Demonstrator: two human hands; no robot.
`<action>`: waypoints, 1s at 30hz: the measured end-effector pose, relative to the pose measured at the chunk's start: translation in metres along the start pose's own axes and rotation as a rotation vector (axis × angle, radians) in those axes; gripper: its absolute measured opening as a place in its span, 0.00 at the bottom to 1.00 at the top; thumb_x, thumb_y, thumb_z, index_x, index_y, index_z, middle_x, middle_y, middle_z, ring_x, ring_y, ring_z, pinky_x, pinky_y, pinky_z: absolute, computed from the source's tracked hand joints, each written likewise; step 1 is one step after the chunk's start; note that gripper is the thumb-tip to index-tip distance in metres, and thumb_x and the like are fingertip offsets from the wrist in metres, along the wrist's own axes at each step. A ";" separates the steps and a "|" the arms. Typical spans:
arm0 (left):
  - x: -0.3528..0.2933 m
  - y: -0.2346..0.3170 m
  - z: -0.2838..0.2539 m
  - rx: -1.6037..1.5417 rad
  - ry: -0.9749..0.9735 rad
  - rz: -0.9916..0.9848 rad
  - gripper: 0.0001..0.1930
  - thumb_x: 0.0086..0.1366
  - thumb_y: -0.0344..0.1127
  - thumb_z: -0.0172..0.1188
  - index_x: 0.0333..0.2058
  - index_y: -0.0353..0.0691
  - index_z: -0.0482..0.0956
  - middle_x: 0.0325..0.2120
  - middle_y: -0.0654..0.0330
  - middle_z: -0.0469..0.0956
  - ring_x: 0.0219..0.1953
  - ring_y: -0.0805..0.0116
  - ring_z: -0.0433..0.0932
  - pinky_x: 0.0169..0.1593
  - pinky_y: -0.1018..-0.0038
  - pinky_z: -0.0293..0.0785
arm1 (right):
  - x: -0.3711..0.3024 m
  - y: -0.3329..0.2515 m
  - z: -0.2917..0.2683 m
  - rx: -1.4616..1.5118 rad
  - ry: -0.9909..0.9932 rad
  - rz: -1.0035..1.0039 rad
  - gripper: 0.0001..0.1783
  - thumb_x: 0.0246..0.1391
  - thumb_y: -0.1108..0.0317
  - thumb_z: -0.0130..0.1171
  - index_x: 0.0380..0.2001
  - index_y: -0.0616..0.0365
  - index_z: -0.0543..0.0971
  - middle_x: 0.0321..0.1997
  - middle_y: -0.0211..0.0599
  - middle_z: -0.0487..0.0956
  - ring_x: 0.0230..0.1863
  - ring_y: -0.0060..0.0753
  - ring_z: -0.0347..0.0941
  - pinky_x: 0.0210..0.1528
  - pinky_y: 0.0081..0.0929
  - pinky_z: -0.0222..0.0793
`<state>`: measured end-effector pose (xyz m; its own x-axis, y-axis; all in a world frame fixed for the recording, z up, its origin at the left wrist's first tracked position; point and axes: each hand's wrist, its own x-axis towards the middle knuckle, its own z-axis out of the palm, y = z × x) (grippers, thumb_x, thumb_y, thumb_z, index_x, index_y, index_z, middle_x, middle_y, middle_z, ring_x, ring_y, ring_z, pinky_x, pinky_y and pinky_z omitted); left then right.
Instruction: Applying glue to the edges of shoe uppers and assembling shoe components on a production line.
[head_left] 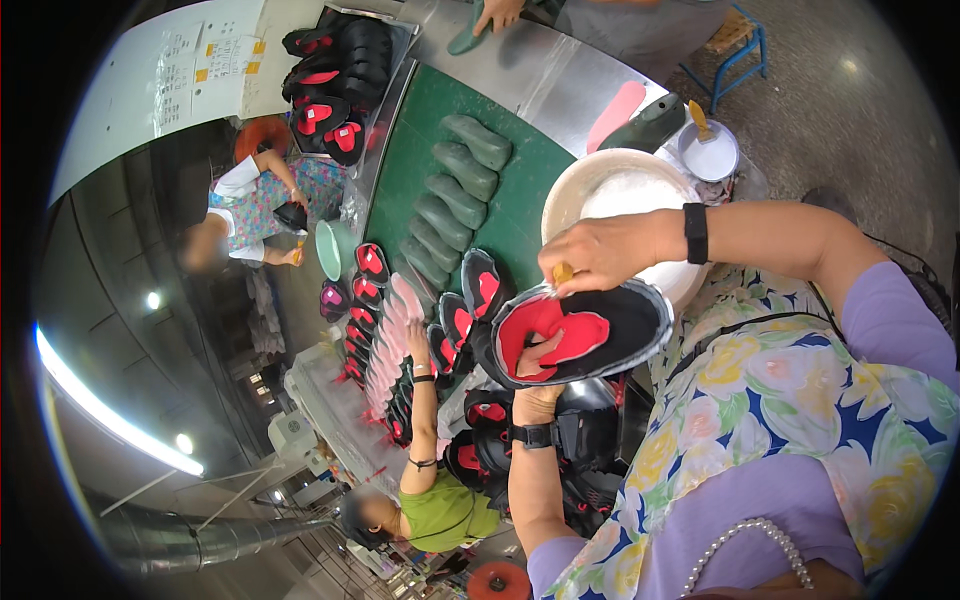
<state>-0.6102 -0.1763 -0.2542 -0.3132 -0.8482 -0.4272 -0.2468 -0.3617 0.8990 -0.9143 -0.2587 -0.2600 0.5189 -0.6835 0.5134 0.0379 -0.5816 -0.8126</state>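
My left hand (pixel 540 385) holds a black shoe upper (pixel 640 325) with a red lining, its fingers reaching into the opening. Over the upper's far edge, my right hand (pixel 600 250) pinches a brush (pixel 563 272) by its yellowish handle; the bristles are mostly hidden. A large cream basin (pixel 556 195) with white contents stands just beyond my right hand and is partly covered by my forearm. Several more black uppers with red linings (pixel 484 285) lie to the left of the one I hold.
Several grey-green shoe lasts (pixel 460 200) lie along the green belt (pixel 400 150). A white pot (pixel 735 160) with a yellow-handled brush (pixel 698 118) stands far right. One co-worker's hand (pixel 416 345) touches pink insoles (pixel 385 350); another's hand (pixel 497 14) is at the far edge.
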 end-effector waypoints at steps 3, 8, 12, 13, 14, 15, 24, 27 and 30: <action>0.000 0.005 -0.011 -0.402 0.134 -0.238 0.17 0.66 0.23 0.58 0.54 0.36 0.74 0.49 0.57 0.79 0.52 0.64 0.78 0.60 0.64 0.75 | -0.003 -0.003 -0.009 0.049 -0.094 0.199 0.13 0.56 0.62 0.62 0.36 0.59 0.74 0.29 0.44 0.78 0.34 0.50 0.77 0.36 0.40 0.70; -0.012 0.028 -0.004 -0.398 0.266 -0.274 0.17 0.64 0.21 0.60 0.52 0.38 0.75 0.47 0.55 0.80 0.49 0.61 0.80 0.54 0.63 0.80 | -0.018 0.017 -0.017 -0.005 -0.224 0.511 0.16 0.52 0.62 0.63 0.36 0.63 0.73 0.29 0.52 0.79 0.36 0.56 0.78 0.38 0.44 0.71; -0.006 0.043 0.000 -0.348 0.333 -0.297 0.16 0.63 0.21 0.62 0.49 0.39 0.77 0.44 0.55 0.82 0.44 0.60 0.82 0.51 0.64 0.82 | -0.057 0.079 0.028 -0.244 0.083 0.438 0.12 0.53 0.68 0.62 0.37 0.64 0.74 0.30 0.54 0.79 0.38 0.58 0.78 0.41 0.46 0.72; -0.007 0.042 -0.002 -0.345 0.334 -0.300 0.16 0.63 0.21 0.62 0.49 0.39 0.77 0.44 0.55 0.82 0.44 0.60 0.82 0.51 0.64 0.82 | -0.061 0.083 0.035 -0.282 0.060 0.436 0.11 0.53 0.71 0.62 0.38 0.63 0.75 0.32 0.53 0.80 0.38 0.58 0.78 0.43 0.46 0.73; -0.008 0.040 -0.005 -0.330 0.347 -0.312 0.15 0.63 0.21 0.62 0.48 0.39 0.78 0.43 0.56 0.82 0.44 0.61 0.83 0.50 0.63 0.82 | -0.067 0.090 0.040 -0.278 0.065 0.440 0.11 0.53 0.71 0.62 0.38 0.63 0.75 0.32 0.53 0.80 0.38 0.58 0.78 0.43 0.46 0.73; -0.008 0.039 -0.007 -0.315 0.357 -0.323 0.14 0.63 0.21 0.62 0.47 0.39 0.78 0.42 0.57 0.82 0.44 0.61 0.83 0.50 0.62 0.83 | -0.073 0.098 0.041 -0.328 -0.061 0.475 0.11 0.53 0.71 0.62 0.39 0.63 0.75 0.33 0.53 0.80 0.39 0.57 0.78 0.43 0.46 0.73; 0.009 0.035 -0.001 -0.456 0.191 -0.443 0.15 0.59 0.17 0.64 0.44 0.40 0.79 0.40 0.59 0.82 0.42 0.62 0.83 0.47 0.63 0.83 | -0.030 0.027 -0.008 0.163 0.154 0.352 0.12 0.55 0.64 0.63 0.38 0.58 0.75 0.35 0.43 0.80 0.38 0.51 0.78 0.42 0.41 0.72; 0.021 0.032 0.002 -0.293 0.147 -0.333 0.17 0.58 0.17 0.65 0.45 0.40 0.79 0.40 0.60 0.82 0.42 0.64 0.82 0.48 0.63 0.83 | -0.014 0.012 0.000 0.200 0.211 0.151 0.11 0.56 0.62 0.62 0.37 0.57 0.75 0.34 0.41 0.79 0.37 0.48 0.77 0.42 0.40 0.72; 0.030 0.052 0.012 -0.140 0.156 -0.243 0.17 0.59 0.20 0.66 0.47 0.40 0.80 0.40 0.60 0.82 0.41 0.67 0.82 0.49 0.66 0.81 | -0.026 0.022 -0.004 0.021 0.065 0.167 0.09 0.57 0.63 0.61 0.36 0.56 0.75 0.34 0.41 0.80 0.37 0.46 0.78 0.41 0.39 0.72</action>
<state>-0.6432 -0.2159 -0.2217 -0.1130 -0.7758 -0.6208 -0.1652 -0.6014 0.7816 -0.9304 -0.2555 -0.2906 0.4635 -0.7972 0.3868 -0.0261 -0.4486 -0.8933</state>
